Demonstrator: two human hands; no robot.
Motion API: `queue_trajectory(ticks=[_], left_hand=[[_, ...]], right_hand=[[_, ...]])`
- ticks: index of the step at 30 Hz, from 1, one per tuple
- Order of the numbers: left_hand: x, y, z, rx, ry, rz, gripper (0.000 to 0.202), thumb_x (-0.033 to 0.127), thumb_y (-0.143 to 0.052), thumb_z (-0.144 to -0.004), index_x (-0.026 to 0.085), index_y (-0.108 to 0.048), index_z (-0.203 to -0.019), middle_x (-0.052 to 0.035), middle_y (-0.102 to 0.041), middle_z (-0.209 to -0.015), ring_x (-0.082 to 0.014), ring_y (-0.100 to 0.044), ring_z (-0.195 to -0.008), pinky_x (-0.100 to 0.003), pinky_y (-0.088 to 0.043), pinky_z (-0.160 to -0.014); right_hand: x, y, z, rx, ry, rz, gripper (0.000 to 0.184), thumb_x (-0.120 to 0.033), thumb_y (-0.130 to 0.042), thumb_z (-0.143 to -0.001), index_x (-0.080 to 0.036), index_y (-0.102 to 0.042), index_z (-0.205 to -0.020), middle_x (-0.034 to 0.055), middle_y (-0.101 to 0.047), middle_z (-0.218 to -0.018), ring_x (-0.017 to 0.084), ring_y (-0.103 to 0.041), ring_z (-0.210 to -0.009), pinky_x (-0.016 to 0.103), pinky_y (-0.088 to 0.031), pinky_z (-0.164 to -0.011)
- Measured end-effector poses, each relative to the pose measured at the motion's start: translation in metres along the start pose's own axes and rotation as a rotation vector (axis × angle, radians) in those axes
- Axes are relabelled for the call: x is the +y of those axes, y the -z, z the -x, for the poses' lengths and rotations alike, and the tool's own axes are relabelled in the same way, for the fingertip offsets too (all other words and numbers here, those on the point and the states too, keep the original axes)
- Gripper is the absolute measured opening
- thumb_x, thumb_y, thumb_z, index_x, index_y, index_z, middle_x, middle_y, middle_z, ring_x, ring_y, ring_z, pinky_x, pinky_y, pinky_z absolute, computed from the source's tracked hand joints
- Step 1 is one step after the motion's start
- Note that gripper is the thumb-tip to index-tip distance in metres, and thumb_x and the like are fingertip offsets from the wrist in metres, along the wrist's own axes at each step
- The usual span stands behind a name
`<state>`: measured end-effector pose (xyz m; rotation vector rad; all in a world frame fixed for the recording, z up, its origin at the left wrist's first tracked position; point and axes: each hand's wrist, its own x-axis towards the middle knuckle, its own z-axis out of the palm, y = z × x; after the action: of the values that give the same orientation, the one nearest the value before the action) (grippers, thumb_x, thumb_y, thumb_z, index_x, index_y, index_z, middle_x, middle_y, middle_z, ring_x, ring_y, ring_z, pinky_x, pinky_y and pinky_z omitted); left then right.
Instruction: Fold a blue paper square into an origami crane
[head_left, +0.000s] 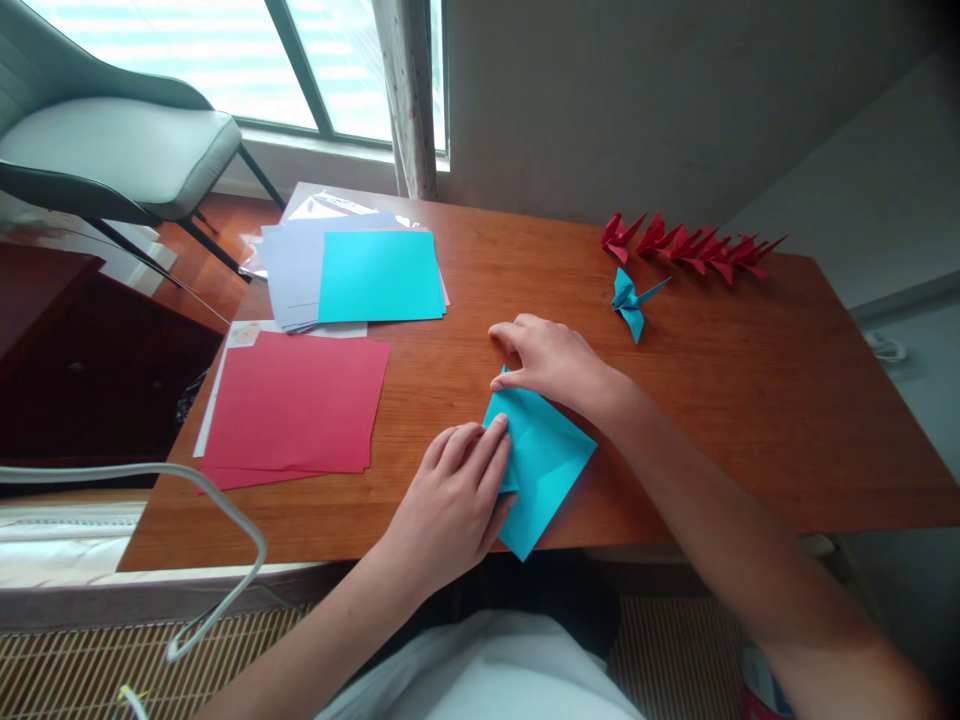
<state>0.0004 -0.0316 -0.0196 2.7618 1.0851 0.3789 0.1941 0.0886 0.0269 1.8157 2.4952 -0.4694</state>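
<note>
Readable text: none | lavender sheets [291,270]: thin dark line near the lower edge, not legible as lettering | clear plastic wrapper [337,203]: markings lost in glare | white sheet [238,331] under red paper [300,405]: small brownish mark [245,337], too indistinct to read | brands, numbers, signs: none legible

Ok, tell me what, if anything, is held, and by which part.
The left hand rests on the left side of the folded blue paper; the right hand has its thumb at the top corner. Whether either grips it is unclear.
</note>
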Motion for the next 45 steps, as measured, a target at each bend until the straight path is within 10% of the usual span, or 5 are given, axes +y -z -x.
queue_trajectory(ticks=[13,26,30,36,45], left_hand=[[0.0,0.0,-0.001,0.011,0.0,0.011,0.052,0.037,-0.049,-0.099,0.008,-0.055,-0.142,-0.0133,-0.047,-0.156,-0.0342,-0.046,-0.13,-0.047,-0.037,-0.11],[0.0,-0.001,0.0,0.016,0.014,0.028,0.05,0.036,-0.051,-0.098,0.01,-0.056,-0.141,-0.0131,-0.052,-0.152,-0.0345,-0.046,-0.131,-0.048,-0.037,-0.111],[-0.001,0.0,0.0,-0.002,0.007,0.023,0.051,0.036,-0.05,-0.099,0.009,-0.055,-0.143,-0.0129,-0.046,-0.157,-0.0348,-0.047,-0.13,-0.048,-0.037,-0.111],[-0.002,0.0,0.0,0.004,0.027,0.09,0.05,0.034,-0.053,-0.098,0.011,-0.054,-0.142,-0.0131,-0.045,-0.158,-0.0347,-0.048,-0.13,-0.05,-0.041,-0.111],[-0.014,0.0,0.0,0.362,0.256,0.313,0.045,0.015,-0.051,-0.098,0.019,-0.048,-0.143,-0.011,-0.065,-0.134,-0.0241,-0.057,-0.125,-0.043,-0.05,-0.106]], right_hand=[[0.035,0.0,-0.026,0.073,0.023,-0.211,0.026,-0.025,-0.067,-0.088,-0.02,-0.069,-0.114,0.0012,-0.073,-0.085,0.019,-0.065,-0.079,0.027,-0.042,-0.07],[-0.005,-0.005,0.001,-0.022,0.23,-0.061,0.064,-0.042,-0.088,-0.069,-0.03,-0.062,-0.127,0.0078,-0.059,-0.122,0.027,-0.057,-0.11,0.033,-0.047,-0.077],[0.019,0.005,-0.02,-0.003,0.175,-0.026,0.023,-0.033,-0.076,-0.084,-0.024,-0.069,-0.104,0.0049,-0.065,-0.102,0.021,-0.061,-0.089,0.029,-0.041,-0.07],[0.072,0.0,-0.047,0.163,0.023,-0.072,0.027,-0.023,-0.059,-0.095,-0.019,-0.066,-0.121,0.0081,-0.071,-0.111,0.022,-0.063,-0.099,0.029,-0.044,-0.083],[0.049,-0.023,-0.001,0.258,0.074,-0.377,0.029,-0.035,-0.059,-0.097,-0.015,-0.07,-0.115,0.0075,-0.069,-0.098,0.018,-0.065,-0.088,0.029,-0.049,-0.081]])
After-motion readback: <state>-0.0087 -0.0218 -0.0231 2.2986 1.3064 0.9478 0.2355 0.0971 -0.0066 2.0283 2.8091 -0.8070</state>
